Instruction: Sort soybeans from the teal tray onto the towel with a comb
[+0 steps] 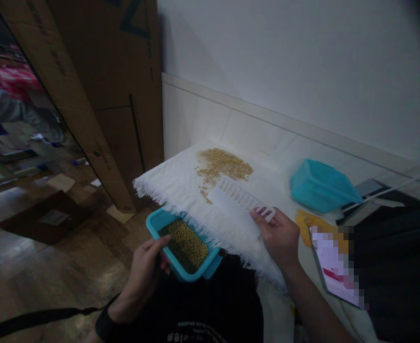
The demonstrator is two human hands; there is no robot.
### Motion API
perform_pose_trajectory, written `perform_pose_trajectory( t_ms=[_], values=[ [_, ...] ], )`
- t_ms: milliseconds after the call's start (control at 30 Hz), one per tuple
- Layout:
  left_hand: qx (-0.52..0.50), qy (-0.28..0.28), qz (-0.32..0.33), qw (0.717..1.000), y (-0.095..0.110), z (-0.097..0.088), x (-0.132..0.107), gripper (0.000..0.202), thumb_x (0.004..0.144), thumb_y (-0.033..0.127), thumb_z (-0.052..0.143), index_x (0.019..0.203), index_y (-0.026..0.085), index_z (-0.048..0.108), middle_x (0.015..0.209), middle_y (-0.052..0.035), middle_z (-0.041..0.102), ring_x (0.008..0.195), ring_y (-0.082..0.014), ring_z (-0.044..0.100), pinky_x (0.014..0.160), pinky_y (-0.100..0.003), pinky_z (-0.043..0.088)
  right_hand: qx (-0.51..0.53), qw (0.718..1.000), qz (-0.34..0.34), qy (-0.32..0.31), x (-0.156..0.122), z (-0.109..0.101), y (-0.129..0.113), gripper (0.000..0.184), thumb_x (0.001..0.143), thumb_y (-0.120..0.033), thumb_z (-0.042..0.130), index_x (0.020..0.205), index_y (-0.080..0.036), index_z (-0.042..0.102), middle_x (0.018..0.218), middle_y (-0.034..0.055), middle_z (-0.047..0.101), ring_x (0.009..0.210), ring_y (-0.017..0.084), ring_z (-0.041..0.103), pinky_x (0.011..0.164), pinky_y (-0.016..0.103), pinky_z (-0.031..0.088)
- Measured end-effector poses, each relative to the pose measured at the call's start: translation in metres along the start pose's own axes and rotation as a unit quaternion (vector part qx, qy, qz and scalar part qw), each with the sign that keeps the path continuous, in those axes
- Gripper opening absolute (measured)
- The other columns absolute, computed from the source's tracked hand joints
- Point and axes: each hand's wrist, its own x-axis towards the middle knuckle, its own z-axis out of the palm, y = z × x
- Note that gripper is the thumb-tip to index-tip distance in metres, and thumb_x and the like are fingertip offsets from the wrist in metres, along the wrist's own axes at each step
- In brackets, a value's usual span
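My left hand (148,259) grips the rim of a turquoise plastic basket (181,275), thumb over the edge. Inside it lie soybeans (189,240) and smaller dark green beans (174,231). The basket is held just below the fringed edge of a white cloth (181,176). In my right hand (279,236) is a white slotted plastic piece (236,200), pinched at its right end and held low over the cloth. Beyond the piece, a loose spread of soybeans (224,163) lies on the cloth, a few trailing toward it.
A second turquoise basket (322,186) rests on its side at the right. Near it are a yellow cloth (304,226) and a phone-like device with a lit screen (333,269). Tall cardboard (120,85) stands at the left; a white wall (302,62) rises behind.
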Motion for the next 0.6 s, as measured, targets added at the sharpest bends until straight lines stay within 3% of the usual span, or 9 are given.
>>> perform_pose_trajectory(
  t_ms=[267, 600],
  values=[
    [-0.004, 0.006, -0.002, 1.0, -0.002, -0.002, 0.001, 0.04, 0.074, 0.04, 0.072, 0.045, 0.02, 0.053, 0.033, 0.004, 0.044, 0.031, -0.0105, 0.041, 0.035, -0.024, 0.033, 0.035, 0.999, 0.012, -0.028, -0.007, 0.004, -0.01, 0.03, 0.078, -0.047, 0.071, 0.085, -0.017, 0.07, 0.069, 0.003, 0.073, 0.061, 0.017, 0.067, 0.052, 0.024, 0.051],
    [-0.005, 0.003, 0.003, 1.0, 0.001, 0.0, -0.001, 0.04, 0.074, 0.038, 0.071, 0.043, 0.02, 0.053, 0.034, 0.0032, 0.044, 0.032, -0.0103, 0.041, 0.036, -0.025, 0.033, 0.003, 0.999, 0.002, -0.046, -0.014, 0.004, -0.019, 0.028, 0.081, -0.045, 0.069, 0.086, -0.018, 0.071, 0.07, 0.0023, 0.073, 0.059, 0.017, 0.067, 0.05, 0.023, 0.05]
  ],
)
